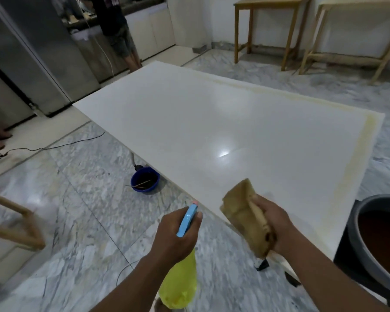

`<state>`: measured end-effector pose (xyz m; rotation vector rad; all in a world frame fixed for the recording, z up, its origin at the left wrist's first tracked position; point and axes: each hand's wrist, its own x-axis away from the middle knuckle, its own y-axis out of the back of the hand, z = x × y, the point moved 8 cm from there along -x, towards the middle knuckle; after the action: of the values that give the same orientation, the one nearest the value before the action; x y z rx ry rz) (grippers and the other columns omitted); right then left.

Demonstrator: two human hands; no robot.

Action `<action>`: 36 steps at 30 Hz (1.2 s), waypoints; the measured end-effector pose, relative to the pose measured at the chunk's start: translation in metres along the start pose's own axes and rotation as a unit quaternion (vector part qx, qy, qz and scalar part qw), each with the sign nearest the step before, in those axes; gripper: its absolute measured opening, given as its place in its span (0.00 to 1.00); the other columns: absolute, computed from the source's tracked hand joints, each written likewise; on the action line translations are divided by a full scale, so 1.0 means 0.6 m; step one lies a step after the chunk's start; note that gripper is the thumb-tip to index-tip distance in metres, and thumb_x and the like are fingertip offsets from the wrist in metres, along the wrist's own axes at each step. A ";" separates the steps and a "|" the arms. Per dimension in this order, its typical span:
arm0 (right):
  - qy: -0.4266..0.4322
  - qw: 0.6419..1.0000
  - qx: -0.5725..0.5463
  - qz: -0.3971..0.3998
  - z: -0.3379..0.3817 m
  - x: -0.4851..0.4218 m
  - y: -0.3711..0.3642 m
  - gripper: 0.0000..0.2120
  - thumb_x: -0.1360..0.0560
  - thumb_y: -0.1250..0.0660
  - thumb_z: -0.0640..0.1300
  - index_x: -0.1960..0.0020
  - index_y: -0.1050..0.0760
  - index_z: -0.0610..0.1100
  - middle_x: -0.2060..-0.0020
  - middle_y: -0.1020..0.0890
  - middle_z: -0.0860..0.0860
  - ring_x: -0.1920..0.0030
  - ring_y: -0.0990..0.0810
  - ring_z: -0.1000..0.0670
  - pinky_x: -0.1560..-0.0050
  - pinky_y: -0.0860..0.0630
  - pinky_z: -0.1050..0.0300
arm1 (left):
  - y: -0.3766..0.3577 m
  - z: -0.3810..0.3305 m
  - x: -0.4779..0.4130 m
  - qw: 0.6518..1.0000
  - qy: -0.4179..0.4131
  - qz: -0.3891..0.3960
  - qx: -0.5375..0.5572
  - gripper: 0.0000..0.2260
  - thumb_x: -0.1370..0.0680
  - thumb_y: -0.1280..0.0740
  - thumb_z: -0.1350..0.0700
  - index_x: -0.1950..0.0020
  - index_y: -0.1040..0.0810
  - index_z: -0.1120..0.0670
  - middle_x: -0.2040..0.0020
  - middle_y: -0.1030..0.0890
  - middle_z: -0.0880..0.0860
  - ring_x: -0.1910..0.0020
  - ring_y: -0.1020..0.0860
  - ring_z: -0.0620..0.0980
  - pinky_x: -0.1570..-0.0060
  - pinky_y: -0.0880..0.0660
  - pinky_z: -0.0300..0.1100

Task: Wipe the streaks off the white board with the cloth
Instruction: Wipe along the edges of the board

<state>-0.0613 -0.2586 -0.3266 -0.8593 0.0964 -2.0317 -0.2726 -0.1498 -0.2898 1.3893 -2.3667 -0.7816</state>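
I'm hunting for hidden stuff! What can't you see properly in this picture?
Head view:
Spray bottle: the left hand hides its neck and trigger.
Grey bucket: cut off by the right edge.
Cloth: part is hidden inside the right hand.
Person at the counter: cut off by the top edge.

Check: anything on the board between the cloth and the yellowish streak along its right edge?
Nothing visible. The right hand holds the cloth at the near corner of the white board; the surface up to the streak is bare. The grey bucket stands off it.
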 end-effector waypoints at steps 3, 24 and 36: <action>-0.093 0.970 -0.219 0.038 -0.009 -0.017 -0.052 0.27 0.26 0.33 0.57 0.40 0.19 0.36 0.45 0.17 0.37 0.40 0.21 0.35 0.33 0.29 0.38 | 0.030 -0.003 -0.030 0.999 -0.030 0.014 -0.028 0.19 0.19 0.35 0.41 0.65 0.27 0.52 0.73 0.29 0.52 0.75 0.30 0.52 0.70 0.29 0.53; 0.083 0.873 0.479 0.039 0.208 -0.508 -0.590 0.14 0.21 0.40 0.51 0.45 0.23 0.42 0.65 0.17 0.48 0.69 0.23 0.50 0.65 0.28 0.58 | 0.322 0.234 -0.431 0.995 -0.028 0.037 -0.086 0.21 0.21 0.41 0.36 0.63 0.27 0.51 0.69 0.26 0.52 0.71 0.27 0.53 0.67 0.29 0.56; 0.320 0.466 0.817 0.112 0.043 -0.693 -0.671 0.32 0.19 0.58 0.62 0.19 0.55 0.50 0.19 0.53 0.50 0.20 0.60 0.47 0.21 0.56 0.40 | 0.327 0.335 -0.439 0.999 -0.011 0.002 -0.034 0.18 0.20 0.37 0.42 0.63 0.27 0.52 0.70 0.26 0.51 0.71 0.27 0.53 0.69 0.29 0.56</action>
<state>-0.1854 0.3048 -0.3780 1.1084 -1.1025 -1.1145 -0.3823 0.2172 -0.3320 1.3565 -2.3358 -0.8723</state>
